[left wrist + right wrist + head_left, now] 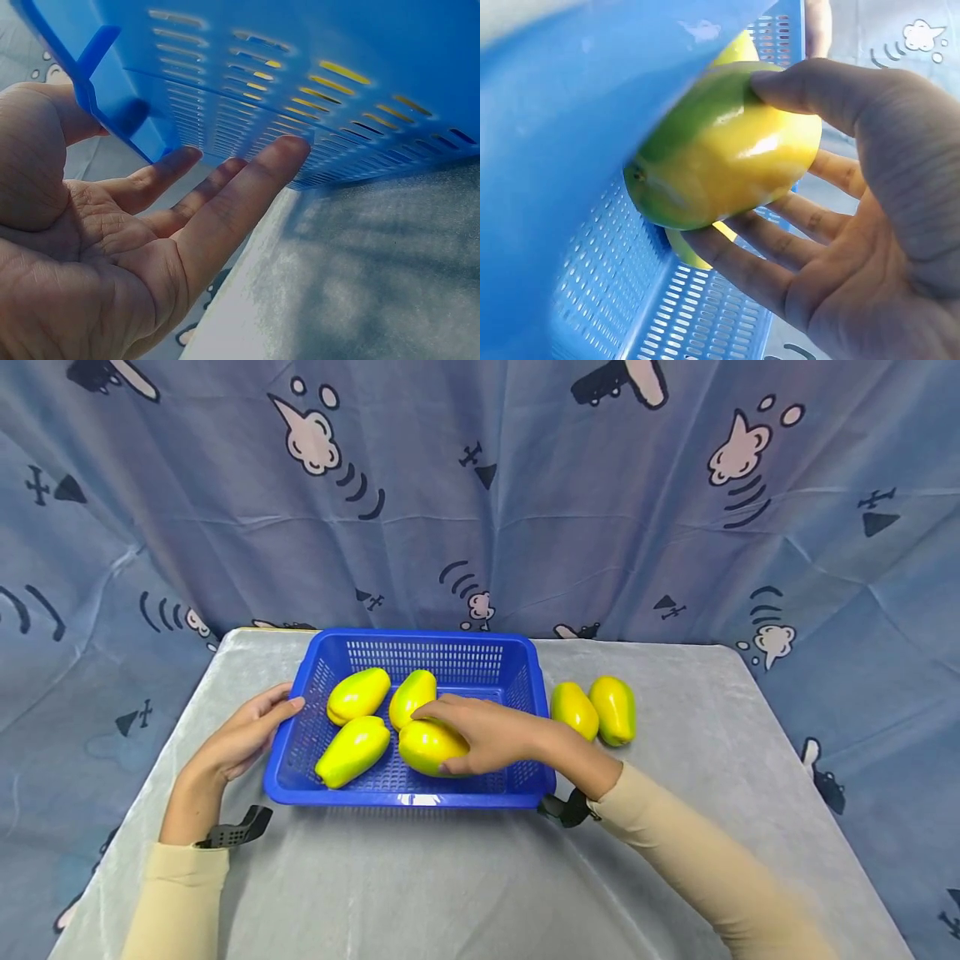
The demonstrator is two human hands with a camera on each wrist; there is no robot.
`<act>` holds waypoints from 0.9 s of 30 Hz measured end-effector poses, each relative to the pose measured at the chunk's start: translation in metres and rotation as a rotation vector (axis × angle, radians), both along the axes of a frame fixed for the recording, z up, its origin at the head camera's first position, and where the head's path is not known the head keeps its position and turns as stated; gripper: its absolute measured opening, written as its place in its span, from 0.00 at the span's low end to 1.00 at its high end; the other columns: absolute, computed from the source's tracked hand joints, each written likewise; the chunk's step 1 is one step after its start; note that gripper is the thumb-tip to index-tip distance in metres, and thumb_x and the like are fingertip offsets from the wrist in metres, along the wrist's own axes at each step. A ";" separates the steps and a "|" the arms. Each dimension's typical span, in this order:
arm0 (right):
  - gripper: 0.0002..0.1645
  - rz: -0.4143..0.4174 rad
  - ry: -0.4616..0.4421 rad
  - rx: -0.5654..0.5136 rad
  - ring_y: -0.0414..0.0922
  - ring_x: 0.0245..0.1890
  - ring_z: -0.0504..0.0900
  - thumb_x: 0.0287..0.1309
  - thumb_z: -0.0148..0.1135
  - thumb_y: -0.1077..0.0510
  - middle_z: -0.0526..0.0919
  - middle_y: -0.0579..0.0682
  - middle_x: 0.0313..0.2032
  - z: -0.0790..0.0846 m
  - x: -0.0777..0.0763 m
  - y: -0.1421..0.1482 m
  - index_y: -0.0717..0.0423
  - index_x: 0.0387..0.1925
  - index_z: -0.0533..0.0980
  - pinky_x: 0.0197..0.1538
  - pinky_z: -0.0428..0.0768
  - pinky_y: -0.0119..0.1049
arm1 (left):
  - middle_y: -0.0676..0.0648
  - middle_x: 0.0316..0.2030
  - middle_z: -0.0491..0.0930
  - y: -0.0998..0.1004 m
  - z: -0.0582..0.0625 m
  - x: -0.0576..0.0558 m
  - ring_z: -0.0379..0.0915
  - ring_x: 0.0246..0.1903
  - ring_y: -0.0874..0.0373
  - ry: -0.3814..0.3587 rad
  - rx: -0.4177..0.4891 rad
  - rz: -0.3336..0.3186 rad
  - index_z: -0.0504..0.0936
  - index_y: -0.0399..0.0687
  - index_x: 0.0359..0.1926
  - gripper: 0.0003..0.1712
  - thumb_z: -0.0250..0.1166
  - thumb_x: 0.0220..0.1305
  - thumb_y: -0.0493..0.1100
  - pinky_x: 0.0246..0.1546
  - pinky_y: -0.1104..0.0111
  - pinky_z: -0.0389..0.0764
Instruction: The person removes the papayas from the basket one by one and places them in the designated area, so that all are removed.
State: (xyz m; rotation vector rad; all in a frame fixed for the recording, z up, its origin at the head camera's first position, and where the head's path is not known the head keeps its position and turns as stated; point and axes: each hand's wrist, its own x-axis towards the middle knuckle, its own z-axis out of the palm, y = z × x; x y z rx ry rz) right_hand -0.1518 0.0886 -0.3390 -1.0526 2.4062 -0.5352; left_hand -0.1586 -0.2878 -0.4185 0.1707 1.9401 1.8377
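A blue plastic basket (408, 799) with slotted walls stands on the table. My left hand (246, 732) holds its left side, thumb over the rim and fingers (247, 195) stretched along the outer wall. Inside the basket, my right hand (487, 735) grips a yellow-green papaya (727, 150), thumb on one side and fingers around the other. Three more papayas lie in the basket: one at the back left (358, 695), one at the front left (352, 752), and one (412, 697) just behind the gripped papaya.
Right of the basket, two papayas (573, 710) (613, 710) lie side by side on the grey cloth-covered table (450, 877), close by my right forearm. A blue patterned curtain (480, 502) hangs behind the table and along both sides.
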 end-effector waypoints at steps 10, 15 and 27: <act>0.43 -0.096 0.007 -0.148 0.44 0.61 0.78 0.64 0.74 0.50 0.75 0.48 0.69 -0.003 0.006 0.010 0.45 0.76 0.65 0.64 0.84 0.41 | 0.57 0.52 0.84 -0.001 -0.001 0.001 0.86 0.47 0.64 -0.001 -0.005 0.000 0.49 0.32 0.80 0.36 0.49 0.86 0.49 0.48 0.67 0.91; 0.42 -0.150 0.031 -0.242 0.46 0.60 0.78 0.64 0.74 0.52 0.76 0.49 0.66 0.000 0.008 0.016 0.44 0.75 0.66 0.59 0.87 0.39 | 0.56 0.52 0.83 -0.001 0.000 0.000 0.86 0.47 0.63 0.009 -0.016 -0.005 0.48 0.32 0.80 0.37 0.49 0.86 0.49 0.48 0.67 0.91; 0.42 -0.270 0.043 -0.419 0.48 0.64 0.79 0.66 0.73 0.53 0.72 0.48 0.73 0.006 0.011 0.035 0.45 0.77 0.65 0.59 0.89 0.43 | 0.56 0.52 0.83 -0.001 0.001 0.000 0.87 0.46 0.63 -0.002 -0.012 -0.004 0.47 0.32 0.81 0.37 0.49 0.86 0.49 0.47 0.67 0.91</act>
